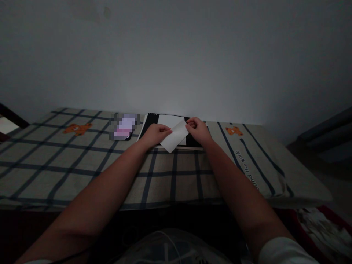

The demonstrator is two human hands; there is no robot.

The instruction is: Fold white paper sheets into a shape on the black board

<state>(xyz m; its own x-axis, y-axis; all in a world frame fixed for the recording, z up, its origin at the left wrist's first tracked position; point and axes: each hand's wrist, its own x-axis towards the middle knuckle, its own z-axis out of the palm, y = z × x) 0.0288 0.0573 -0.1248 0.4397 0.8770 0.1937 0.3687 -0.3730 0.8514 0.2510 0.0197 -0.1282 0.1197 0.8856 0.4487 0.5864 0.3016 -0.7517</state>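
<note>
A piece of white paper [175, 136] is held at a slant between my two hands. My left hand [156, 135] pinches its left edge between thumb and fingers. On the other side, my right hand [198, 129] grips the upper right part with thumb and fingertips. Beneath the paper lies a black book or pad [150, 123] with pale page edges. Another white sheet [167, 119] rests flat on its dark surface, partly covered by the held paper and my hands.
A phone [125, 126] with a lit, partly blurred screen lies left of the pad. The table wears a checked cloth [90, 161] with orange bear prints. A pale wall [176, 62] rises behind the table's far edge. Grey fabric [327, 135] hangs at the right.
</note>
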